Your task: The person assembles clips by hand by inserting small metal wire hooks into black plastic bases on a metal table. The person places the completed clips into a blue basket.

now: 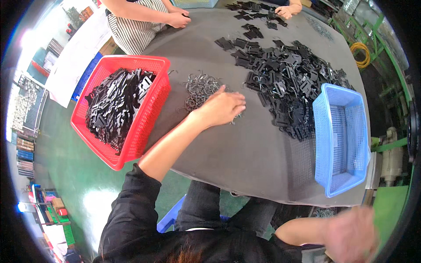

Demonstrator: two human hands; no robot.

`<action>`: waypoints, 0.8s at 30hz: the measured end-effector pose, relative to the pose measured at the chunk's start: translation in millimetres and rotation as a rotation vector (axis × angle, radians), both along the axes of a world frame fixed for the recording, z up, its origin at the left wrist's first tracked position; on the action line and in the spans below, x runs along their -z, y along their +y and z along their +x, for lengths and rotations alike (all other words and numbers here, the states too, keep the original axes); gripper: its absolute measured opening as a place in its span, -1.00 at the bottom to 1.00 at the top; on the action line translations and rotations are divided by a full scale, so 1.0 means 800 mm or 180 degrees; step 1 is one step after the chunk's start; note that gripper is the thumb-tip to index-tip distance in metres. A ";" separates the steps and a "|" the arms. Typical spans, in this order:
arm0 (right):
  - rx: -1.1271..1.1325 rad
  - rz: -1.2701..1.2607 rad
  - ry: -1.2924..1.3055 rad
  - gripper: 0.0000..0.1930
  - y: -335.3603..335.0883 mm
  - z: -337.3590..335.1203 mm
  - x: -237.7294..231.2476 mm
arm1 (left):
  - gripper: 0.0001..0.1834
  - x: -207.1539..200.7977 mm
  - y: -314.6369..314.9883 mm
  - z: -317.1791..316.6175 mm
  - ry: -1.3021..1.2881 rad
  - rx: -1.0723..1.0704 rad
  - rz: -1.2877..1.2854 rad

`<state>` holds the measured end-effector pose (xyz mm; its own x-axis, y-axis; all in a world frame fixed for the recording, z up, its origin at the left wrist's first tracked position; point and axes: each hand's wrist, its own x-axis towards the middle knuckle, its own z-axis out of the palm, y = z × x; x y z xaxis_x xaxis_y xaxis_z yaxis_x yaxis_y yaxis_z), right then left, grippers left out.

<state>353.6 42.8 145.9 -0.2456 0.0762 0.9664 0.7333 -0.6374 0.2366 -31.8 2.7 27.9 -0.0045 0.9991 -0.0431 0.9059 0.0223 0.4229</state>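
Grey table [245,158]: red basket [144,131] of black parts at left edge, empty blue basket [340,140] at right, wire hook pile [199,90] center, big heap of black plastic clips [289,83] spread center-right toward far edge.

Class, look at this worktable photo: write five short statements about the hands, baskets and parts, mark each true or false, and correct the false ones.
1. The left hand rests by the pile of metal wire hooks. True.
2. The red basket is empty. False: it is filled with black flat parts.
3. The blue basket holds black parts. False: nothing shows inside it; the black plastic parts lie heaped on the grey table beside it.
4. The right hand is low at the table's near edge, blurred. True.
5. The red basket is to the person's right. False: it is on the left, the blue one on the right.
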 end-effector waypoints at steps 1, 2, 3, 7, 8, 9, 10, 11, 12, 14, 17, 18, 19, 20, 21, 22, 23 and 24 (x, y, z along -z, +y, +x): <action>-0.2845 -0.0380 -0.0018 -0.76 0.013 0.001 0.030 | -0.58 -0.004 -0.023 -0.016 0.0097 -0.0542 0.0307; -0.4352 -0.0844 0.0937 -0.78 0.012 -0.059 0.044 | -0.58 0.001 -0.018 -0.038 0.0153 -0.0852 0.0701; -0.5725 -0.1620 0.2013 -0.79 0.010 -0.099 0.069 | -0.58 0.017 -0.022 -0.067 0.0171 -0.1232 0.1106; -0.6553 -0.4870 0.3773 -0.82 0.002 -0.176 0.134 | -0.35 0.066 -0.008 -0.158 0.0886 -0.3244 0.0670; -0.6499 -0.5159 0.3583 -0.82 0.004 -0.193 0.141 | -0.33 0.068 -0.010 -0.160 0.0893 -0.3316 0.0439; -0.6401 -0.5456 0.3381 -0.80 0.007 -0.212 0.148 | -0.31 0.072 -0.011 -0.159 0.0873 -0.3376 0.0198; -0.6501 -0.5313 0.2996 -0.79 0.013 -0.227 0.156 | -0.29 0.073 -0.007 -0.156 0.0861 -0.3409 -0.0037; -0.6601 -0.5180 0.2626 -0.78 0.019 -0.242 0.164 | -0.29 0.071 -0.010 -0.143 0.0660 -0.3023 0.0056; -0.6445 -0.5161 0.2392 -0.75 0.026 -0.255 0.167 | -0.29 0.067 -0.011 -0.119 0.0459 -0.2598 0.0157; -0.6355 -0.5092 0.1957 -0.68 0.039 -0.288 0.176 | -0.32 0.058 -0.030 -0.077 -0.0004 -0.1994 0.0478; -0.6124 -0.5054 0.1573 -0.54 0.060 -0.329 0.201 | -0.45 0.054 -0.043 -0.059 -0.0573 -0.1825 0.1277; -0.5927 -0.5165 0.1561 -0.49 0.064 -0.342 0.208 | -0.47 0.056 -0.048 -0.068 -0.0366 -0.1909 0.1462; -0.5758 -0.5263 0.1525 -0.45 0.065 -0.354 0.213 | -0.49 0.056 -0.054 -0.080 -0.0142 -0.2007 0.1665; -0.5720 -0.5275 0.1426 -0.42 0.064 -0.362 0.218 | -0.47 0.065 -0.058 -0.092 -0.0015 -0.2153 0.1444; -0.5687 -0.5283 0.1321 -0.39 0.062 -0.370 0.221 | -0.45 0.066 -0.061 -0.098 0.0068 -0.2303 0.1291; -0.5647 -0.5285 0.1222 -0.36 0.062 -0.376 0.223 | -0.44 0.068 -0.061 -0.101 0.0148 -0.2443 0.1138; -0.5681 -0.5351 0.1409 -0.35 0.064 -0.381 0.225 | -0.42 0.070 -0.061 -0.103 0.0228 -0.2576 0.0985; -0.5721 -0.5424 0.1596 -0.34 0.062 -0.386 0.224 | -0.40 0.074 -0.062 -0.102 0.0316 -0.2542 0.0834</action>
